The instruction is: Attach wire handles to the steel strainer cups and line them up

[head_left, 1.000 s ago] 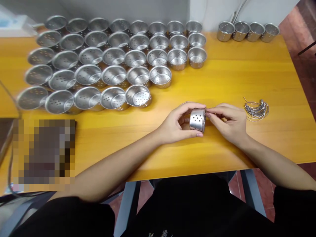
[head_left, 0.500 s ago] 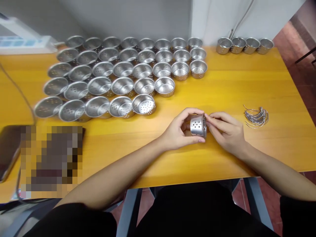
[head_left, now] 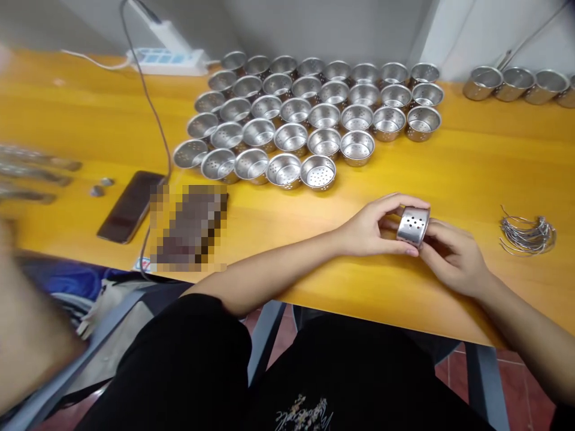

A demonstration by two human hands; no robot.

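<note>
Head view: the left hand grips a perforated metal cup, tipped sideways over the surface; the right hand has its fingers at the cup's rim, whether pinching anything I cannot tell. Bent wires lie to the right, rows of similar cups beyond

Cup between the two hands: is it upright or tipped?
Tipped on its side: the held cup shows its holed side wall from above, while the standing cups show their open tops.
</note>
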